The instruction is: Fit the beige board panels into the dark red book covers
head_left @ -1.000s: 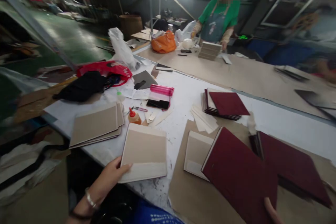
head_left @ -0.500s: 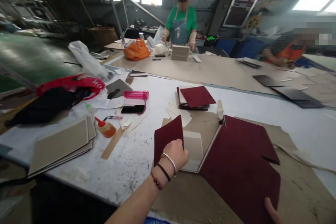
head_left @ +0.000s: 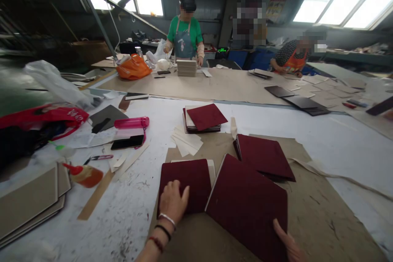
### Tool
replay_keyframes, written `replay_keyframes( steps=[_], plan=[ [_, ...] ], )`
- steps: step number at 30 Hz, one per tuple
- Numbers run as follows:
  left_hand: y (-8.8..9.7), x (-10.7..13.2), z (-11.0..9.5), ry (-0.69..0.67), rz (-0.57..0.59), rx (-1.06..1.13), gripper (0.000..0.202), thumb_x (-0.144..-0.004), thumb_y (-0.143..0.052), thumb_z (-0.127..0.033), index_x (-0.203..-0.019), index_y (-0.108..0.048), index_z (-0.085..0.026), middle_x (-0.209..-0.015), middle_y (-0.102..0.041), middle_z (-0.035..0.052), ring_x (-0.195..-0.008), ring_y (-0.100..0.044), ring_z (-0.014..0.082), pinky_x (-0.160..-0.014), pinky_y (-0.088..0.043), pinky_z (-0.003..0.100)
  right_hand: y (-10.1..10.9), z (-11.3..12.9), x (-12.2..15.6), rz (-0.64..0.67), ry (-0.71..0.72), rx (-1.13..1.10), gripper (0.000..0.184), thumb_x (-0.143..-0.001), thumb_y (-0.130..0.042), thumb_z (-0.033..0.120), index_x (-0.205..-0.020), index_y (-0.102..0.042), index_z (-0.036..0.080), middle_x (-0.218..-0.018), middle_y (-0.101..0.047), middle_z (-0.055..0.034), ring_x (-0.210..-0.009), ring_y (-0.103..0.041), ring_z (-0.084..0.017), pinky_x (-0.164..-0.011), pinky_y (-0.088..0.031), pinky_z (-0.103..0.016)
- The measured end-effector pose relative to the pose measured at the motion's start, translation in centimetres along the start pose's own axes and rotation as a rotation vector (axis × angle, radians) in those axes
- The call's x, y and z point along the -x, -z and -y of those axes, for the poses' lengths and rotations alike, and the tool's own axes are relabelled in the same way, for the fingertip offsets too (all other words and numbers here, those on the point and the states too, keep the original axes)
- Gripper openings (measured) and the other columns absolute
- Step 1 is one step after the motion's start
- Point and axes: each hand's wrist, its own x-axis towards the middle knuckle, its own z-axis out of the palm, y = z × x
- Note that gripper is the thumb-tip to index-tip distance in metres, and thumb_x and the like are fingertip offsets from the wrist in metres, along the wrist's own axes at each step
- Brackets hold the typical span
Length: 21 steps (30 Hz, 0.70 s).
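Note:
My left hand [head_left: 173, 200] lies on a maroon panel [head_left: 193, 176], fingers loosely spread over its left part. Beneath that panel, a pale beige sheet [head_left: 211, 168] shows along the back and right edges. My right hand [head_left: 287, 239] grips the lower right edge of a larger maroon board [head_left: 248, 204], thumb on top and the other fingers hidden under it. This board is tilted, and its pale left edge comes up to the first panel. Behind it rest stacked maroon pieces [head_left: 264, 153].
Brown paper [head_left: 319, 204] covers part of the white table. Farther back sits a stack of maroon and cream panels [head_left: 207, 117]. At left are a glue bottle [head_left: 84, 174], a phone [head_left: 127, 142], a pink case [head_left: 132, 123] and grey boards [head_left: 30, 196]. Two people work at the table beyond.
My left hand has lowered the upright-tilted maroon panel flat over the beige sheet and loosened its fingers. The larger board in my right hand has come away from the maroon pieces behind. The view has shifted right.

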Motion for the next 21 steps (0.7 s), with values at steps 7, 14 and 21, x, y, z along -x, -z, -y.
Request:
replay_keyframes(
  steps=[7,14,21],
  plan=[
    [0.1,-3.6,8.1,0.34,-0.079,0.263,0.05,-0.086,-0.029,-0.036,-0.111,-0.056,-0.001,-0.108,-0.064,0.0191,-0.103,-0.059,0.0245,-0.089,-0.043,0.029,-10.2,-0.5,-5.0,0.48,-0.085,-0.007,0.053,-0.073,-0.073,0.032,-0.116,-0.054,0.009,-0.102,-0.069,-0.0123,-0.1,-0.062,-0.027,-0.09,-0.05,-0.04],
    [-0.5,-4.6,7.9,0.382,-0.113,0.356,0.037,-0.082,-0.039,-0.036,-0.088,-0.067,-0.012,-0.092,-0.07,0.0142,-0.096,-0.061,0.0264,-0.083,-0.043,0.033,-15.5,-1.9,-8.7,0.606,-0.086,0.25,0.05,-0.067,-0.075,0.037,-0.105,-0.058,0.009,-0.095,-0.07,-0.0129,-0.092,-0.065,-0.03,-0.089,-0.05,-0.045],
    [-0.6,-4.6,8.5,0.386,-0.038,0.403,0.034,-0.089,-0.039,-0.037,-0.093,-0.063,-0.012,-0.096,-0.067,0.0088,-0.093,-0.06,0.0188,-0.085,-0.043,0.035,-15.9,-2.4,-9.1,0.478,-0.053,0.322,0.045,-0.066,-0.076,0.036,-0.099,-0.059,0.01,-0.087,-0.072,-0.0106,-0.084,-0.067,-0.028,-0.086,-0.051,-0.042]
  ],
)
